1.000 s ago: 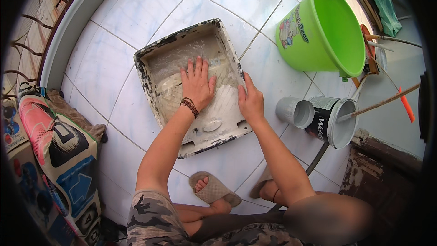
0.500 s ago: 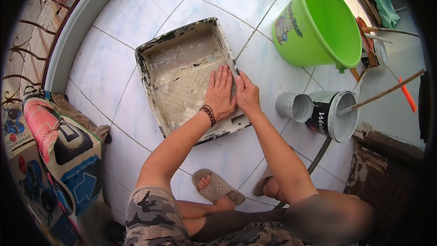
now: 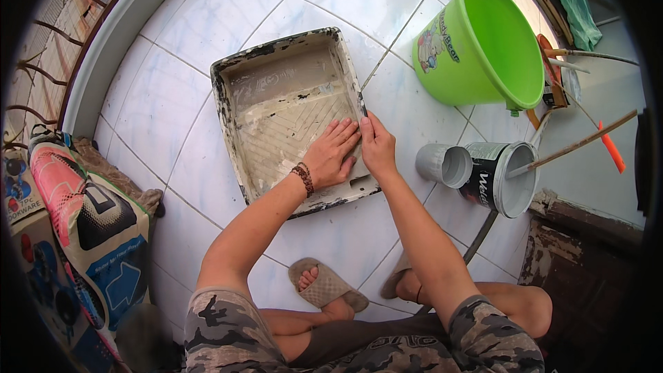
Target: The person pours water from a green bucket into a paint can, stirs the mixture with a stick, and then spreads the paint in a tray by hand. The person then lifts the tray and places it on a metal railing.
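Note:
A worn paint tray [image 3: 269, 90] with chipped black and cream edges lies on the tiled floor in front of me. Dried paint coats its inside, and the shallow part has a ridged chevron pattern. My left hand [image 3: 331, 153], a beaded bracelet on its wrist, rests flat on the ridged part near the right wall, fingers stretched out. At the tray's right rim my right hand [image 3: 378, 146] grips the edge, thumb on top and the other fingers partly hidden. I cannot see anything under the left palm.
A green bucket [image 3: 442, 62] stands at the far right. Closer, a grey cup [image 3: 431, 164] sits beside a paint can [image 3: 483, 173] with a stick in it. Bags [image 3: 90, 214] and a printed box [image 3: 41, 262] line the left. My slippered feet [image 3: 324, 283] are below the tray.
My left hand has slid back toward me along the ridges, its fingers now lower in the tray. The right hand keeps its hold on the rim.

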`<act>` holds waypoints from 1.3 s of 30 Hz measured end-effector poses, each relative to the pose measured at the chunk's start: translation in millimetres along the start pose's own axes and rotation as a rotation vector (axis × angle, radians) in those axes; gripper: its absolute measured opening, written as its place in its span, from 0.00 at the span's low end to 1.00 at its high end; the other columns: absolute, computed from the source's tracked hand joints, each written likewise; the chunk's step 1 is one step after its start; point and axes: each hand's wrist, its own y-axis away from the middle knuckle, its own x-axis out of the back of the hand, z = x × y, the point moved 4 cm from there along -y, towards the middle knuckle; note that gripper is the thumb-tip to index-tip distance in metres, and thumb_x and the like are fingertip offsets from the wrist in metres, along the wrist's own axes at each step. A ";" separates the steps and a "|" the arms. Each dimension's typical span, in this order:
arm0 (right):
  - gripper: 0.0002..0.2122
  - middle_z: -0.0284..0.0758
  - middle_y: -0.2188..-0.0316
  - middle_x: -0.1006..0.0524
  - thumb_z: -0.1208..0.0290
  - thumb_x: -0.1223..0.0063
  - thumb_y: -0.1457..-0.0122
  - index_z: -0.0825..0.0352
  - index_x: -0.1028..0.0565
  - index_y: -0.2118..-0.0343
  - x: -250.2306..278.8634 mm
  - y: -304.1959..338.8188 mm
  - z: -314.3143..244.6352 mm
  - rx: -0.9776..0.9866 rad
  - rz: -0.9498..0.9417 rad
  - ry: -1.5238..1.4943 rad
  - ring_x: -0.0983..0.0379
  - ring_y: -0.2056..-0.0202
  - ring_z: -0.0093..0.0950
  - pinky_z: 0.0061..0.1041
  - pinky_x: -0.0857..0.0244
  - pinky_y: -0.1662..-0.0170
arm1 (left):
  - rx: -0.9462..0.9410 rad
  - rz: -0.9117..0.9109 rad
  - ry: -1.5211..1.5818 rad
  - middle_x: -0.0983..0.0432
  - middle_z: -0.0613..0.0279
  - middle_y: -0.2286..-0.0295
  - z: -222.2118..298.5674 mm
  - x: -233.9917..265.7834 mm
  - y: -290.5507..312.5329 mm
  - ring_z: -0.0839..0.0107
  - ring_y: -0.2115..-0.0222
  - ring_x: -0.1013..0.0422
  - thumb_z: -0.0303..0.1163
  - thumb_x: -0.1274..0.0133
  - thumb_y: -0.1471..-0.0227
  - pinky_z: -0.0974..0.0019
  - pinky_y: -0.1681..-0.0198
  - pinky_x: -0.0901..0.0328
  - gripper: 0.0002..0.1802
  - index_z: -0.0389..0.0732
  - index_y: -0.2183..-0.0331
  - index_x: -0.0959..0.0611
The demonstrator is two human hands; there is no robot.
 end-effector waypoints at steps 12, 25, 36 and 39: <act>0.19 0.45 0.65 0.20 0.62 0.54 0.33 0.73 0.27 0.49 -5.7 0.3 4.2 -0.077 0.000 0.009 0.24 0.64 0.26 0.25 0.32 0.57 | 0.225 -0.012 -0.238 0.50 0.47 0.36 -3.7 -6.2 -22.2 0.57 0.34 0.57 0.42 0.59 0.49 0.46 0.32 0.71 0.40 0.28 0.39 0.41; 0.18 0.48 0.65 0.21 0.62 0.57 0.34 0.71 0.27 0.50 -12.9 -3.8 -2.9 -0.068 -0.022 -0.017 0.22 0.61 0.42 0.33 0.31 0.56 | 0.228 -0.066 -0.148 0.52 0.45 0.36 20.8 -10.9 10.7 0.52 0.34 0.58 0.37 0.60 0.44 0.47 0.33 0.65 0.35 0.30 0.39 0.41; 0.22 0.50 0.73 0.24 0.53 0.60 0.33 0.71 0.27 0.62 -17.2 -1.7 5.5 -0.250 -0.186 0.169 0.26 0.67 0.48 0.38 0.34 0.62 | 0.747 0.030 -0.488 0.52 0.40 0.37 -127.7 61.0 23.3 0.44 0.35 0.58 0.50 0.64 0.39 0.40 0.35 0.64 0.34 0.39 0.38 0.39; 0.22 0.51 0.74 0.25 0.52 0.60 0.33 0.72 0.27 0.65 -15.3 -6.3 2.9 -0.266 -0.180 0.119 0.27 0.69 0.49 0.38 0.35 0.63 | 0.616 -0.034 -0.541 0.54 0.47 0.35 -75.4 31.5 23.5 0.47 0.34 0.61 0.49 0.66 0.38 0.40 0.34 0.68 0.33 0.43 0.37 0.40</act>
